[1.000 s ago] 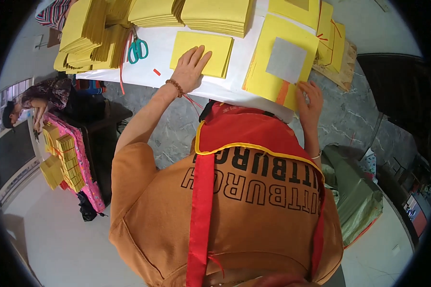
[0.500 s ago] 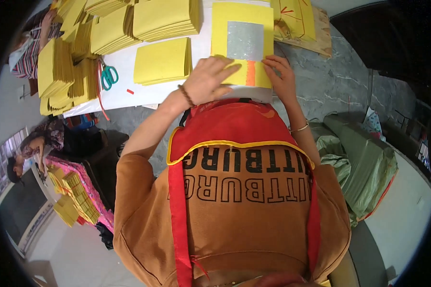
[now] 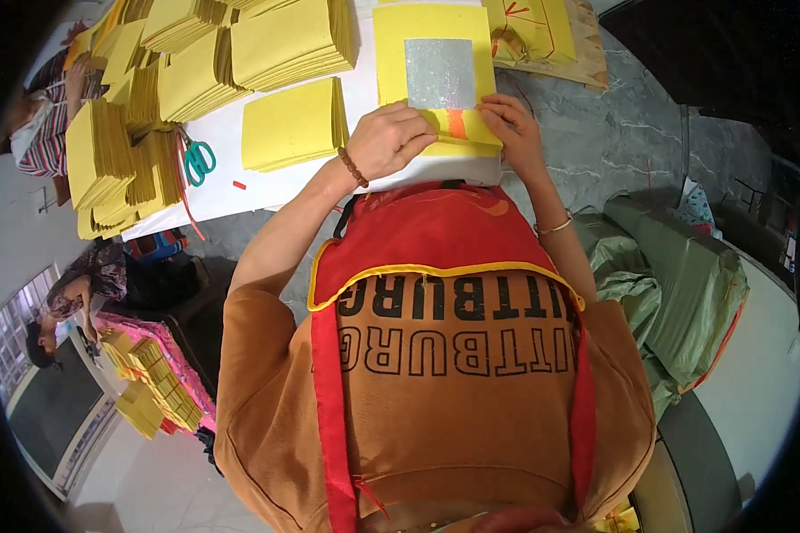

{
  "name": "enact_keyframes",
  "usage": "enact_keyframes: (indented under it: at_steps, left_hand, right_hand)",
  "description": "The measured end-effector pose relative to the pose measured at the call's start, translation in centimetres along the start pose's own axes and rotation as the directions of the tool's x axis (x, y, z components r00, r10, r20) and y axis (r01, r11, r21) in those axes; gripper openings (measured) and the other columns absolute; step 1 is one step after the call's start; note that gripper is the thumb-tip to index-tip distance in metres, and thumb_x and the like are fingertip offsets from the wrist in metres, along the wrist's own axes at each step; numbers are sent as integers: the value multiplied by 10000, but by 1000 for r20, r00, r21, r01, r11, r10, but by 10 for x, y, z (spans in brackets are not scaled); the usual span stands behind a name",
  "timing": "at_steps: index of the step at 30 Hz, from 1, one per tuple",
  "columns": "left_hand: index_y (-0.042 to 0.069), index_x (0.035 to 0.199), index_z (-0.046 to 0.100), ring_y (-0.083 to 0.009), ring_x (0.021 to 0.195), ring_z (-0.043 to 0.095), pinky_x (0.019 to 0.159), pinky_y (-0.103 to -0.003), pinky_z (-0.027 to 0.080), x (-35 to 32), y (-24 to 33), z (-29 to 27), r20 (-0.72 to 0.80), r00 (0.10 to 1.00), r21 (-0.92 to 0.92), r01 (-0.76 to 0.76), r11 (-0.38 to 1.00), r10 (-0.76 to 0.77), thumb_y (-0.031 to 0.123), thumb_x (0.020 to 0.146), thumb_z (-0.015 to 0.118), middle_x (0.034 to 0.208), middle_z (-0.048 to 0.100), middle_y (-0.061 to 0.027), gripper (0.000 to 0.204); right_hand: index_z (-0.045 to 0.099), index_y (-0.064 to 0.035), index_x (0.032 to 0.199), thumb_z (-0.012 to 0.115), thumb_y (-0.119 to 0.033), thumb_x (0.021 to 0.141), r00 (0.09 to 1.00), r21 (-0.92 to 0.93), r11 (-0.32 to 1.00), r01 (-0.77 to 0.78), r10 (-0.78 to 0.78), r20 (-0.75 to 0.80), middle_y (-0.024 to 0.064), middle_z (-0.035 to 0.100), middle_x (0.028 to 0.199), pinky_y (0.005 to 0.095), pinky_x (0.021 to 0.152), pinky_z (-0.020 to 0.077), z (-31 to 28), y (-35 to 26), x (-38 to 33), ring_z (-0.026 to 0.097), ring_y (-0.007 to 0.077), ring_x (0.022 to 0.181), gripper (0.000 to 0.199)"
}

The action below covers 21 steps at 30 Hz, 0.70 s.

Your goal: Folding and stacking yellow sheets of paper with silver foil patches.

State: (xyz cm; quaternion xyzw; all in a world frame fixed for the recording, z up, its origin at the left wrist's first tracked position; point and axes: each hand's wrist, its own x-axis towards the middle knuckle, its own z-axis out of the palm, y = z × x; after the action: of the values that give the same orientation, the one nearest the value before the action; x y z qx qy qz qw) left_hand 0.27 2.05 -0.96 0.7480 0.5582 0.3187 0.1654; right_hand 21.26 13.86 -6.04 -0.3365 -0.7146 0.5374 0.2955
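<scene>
A yellow sheet of paper (image 3: 389,67) with a silver foil square (image 3: 439,75) and an orange strip (image 3: 456,124) lies at the table's near edge. My left hand (image 3: 391,140) is closed at the sheet's near left part, its curled fingers gripping the paper. At the right edge, my right hand (image 3: 514,129) pinches the paper between thumb and fingers. Between the hands the near part of the sheet looks bent up in a fold. Just left of my left hand sits a small stack of yellow paper (image 3: 293,123).
Tall stacks of yellow paper (image 3: 289,44) fill the table's (image 3: 227,200) left and back. Green-handled scissors (image 3: 197,160) lie beside them. A tied yellow bundle (image 3: 533,31) rests on a wooden board (image 3: 587,58) at right. Co-workers are at the left; green wrapped bales (image 3: 676,284) stand right.
My left fingers, spread flat on the paper before, have curled in at its near edge. The near part of the sheet has bent upward. The whole view has shifted slightly.
</scene>
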Motion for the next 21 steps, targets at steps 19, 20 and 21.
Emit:
enact_keyframes:
  at_steps: [19,20,21]
  left_hand:
    - [70,782,646,-234,729,597,632,-344,458,11,-7,-5,206,927,-219,357,908,-314,189,770,578,758,630,-62,138]
    - [69,782,650,-231,723,599,629,-339,456,10,-8,-5,214,919,-249,379,891,-331,188,770,580,758,633,-63,139]
    - [69,782,650,-231,723,599,629,-339,456,11,-8,-5,214,918,-248,381,891,-333,188,770,580,758,633,-63,139]
  right_hand:
    - [675,-1,983,484,-217,927,998,72,996,-50,47,37,83,594,1073,267,900,400,-5,4,3,546,172,1017,294]
    - [668,-1,998,432,-237,946,997,102,995,10,-17,72,92,588,1096,281,928,382,-8,7,1,535,186,1043,338]
    - [661,-1,1014,380,-257,964,991,133,989,68,-82,106,101,582,1120,296,955,364,-10,10,0,524,200,1070,384]
